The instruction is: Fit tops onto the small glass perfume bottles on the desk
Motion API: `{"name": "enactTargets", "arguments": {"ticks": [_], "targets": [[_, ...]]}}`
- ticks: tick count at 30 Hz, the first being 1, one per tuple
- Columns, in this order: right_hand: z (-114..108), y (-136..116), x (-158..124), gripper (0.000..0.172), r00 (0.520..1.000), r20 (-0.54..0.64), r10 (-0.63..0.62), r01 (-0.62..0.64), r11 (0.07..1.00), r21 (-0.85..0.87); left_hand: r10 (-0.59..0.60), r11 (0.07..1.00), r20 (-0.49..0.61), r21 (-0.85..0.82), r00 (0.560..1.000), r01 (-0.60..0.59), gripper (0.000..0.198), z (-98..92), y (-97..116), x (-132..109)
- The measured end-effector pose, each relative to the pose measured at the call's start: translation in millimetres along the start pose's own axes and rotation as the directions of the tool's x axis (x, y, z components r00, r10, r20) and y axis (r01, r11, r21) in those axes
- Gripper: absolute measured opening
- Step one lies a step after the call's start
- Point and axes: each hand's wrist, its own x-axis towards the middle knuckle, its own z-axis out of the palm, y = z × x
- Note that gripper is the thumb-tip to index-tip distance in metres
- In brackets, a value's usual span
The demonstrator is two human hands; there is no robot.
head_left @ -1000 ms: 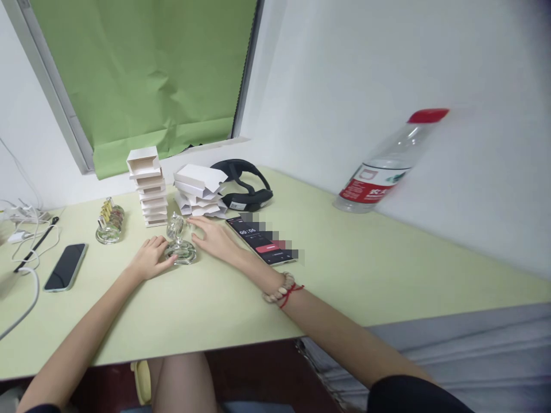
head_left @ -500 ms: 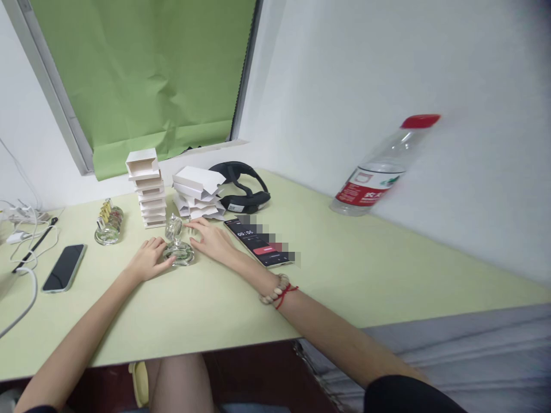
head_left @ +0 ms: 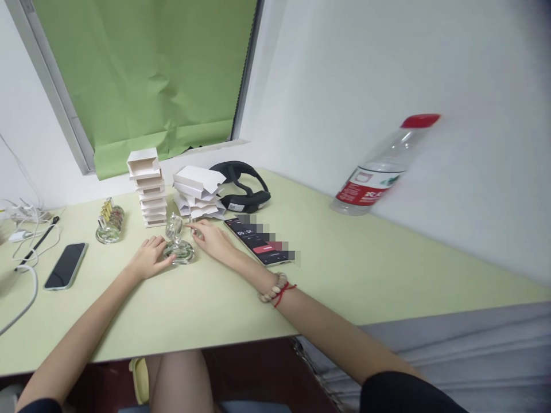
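A clear glass perfume bottle [head_left: 183,253] stands upright on the table, with a rounded clear glass piece [head_left: 174,226] above its low, wide base. My left hand [head_left: 148,256] rests at the bottle's left side, its thumb across the front of the base and its fingers at the back left, steadying it. Just right of the glass piece is my right hand [head_left: 210,238], with index finger and thumb bent toward each other. A small glinting bit shows by those fingertips, too small to make out.
Several perfume bottles [head_left: 110,222] stand in a row at left, near a phone [head_left: 66,267] and cables. Behind my hands are stacked white boxes [head_left: 150,192], folded white cartons [head_left: 198,182] and a black headset [head_left: 245,201]. A timer phone [head_left: 253,238] and a water bottle [head_left: 370,178] are at right.
My right index finger and thumb have drawn closer together and slightly away from the glass piece. My left hand and the perfume bottle look unmoved.
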Motion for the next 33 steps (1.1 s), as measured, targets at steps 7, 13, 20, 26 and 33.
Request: {"name": "enactTargets", "arguments": {"ticks": [7, 13, 20, 26, 33], "targets": [[-14, -14, 5, 0.04, 0.98, -0.161, 0.118, -0.017, 0.851, 0.524, -0.004, 1.0, 0.01, -0.021, 1.0, 0.004, 0.048, -2.5, 0, 0], [-17, -31, 1, 0.06, 0.998, 0.06, 0.003, -0.054, 0.489, 0.87, 0.017, 1.0, -0.02, 0.005, 1.0, -0.017, 0.048, 1.5, -2, 0], [-17, -31, -1, 0.039, 0.981, -0.044, -0.188, 0.133, 0.491, 0.861, 0.025, 1.0, -0.039, 0.011, 0.999, -0.025, 0.051, 2.1, -2, 1], [-22, -34, -5, 0.034, 0.968, 0.124, -0.218, -0.045, 0.336, 0.941, 0.057, 0.998, -0.074, 0.032, 0.996, -0.055, 0.047, 5.7, -4, 0], [-19, -30, -5, 0.067, 0.946, 0.245, -0.213, -0.137, 0.424, 0.895, 0.068, 0.997, -0.082, 0.04, 0.994, -0.065, 0.048, 6.5, -5, 0]]}}
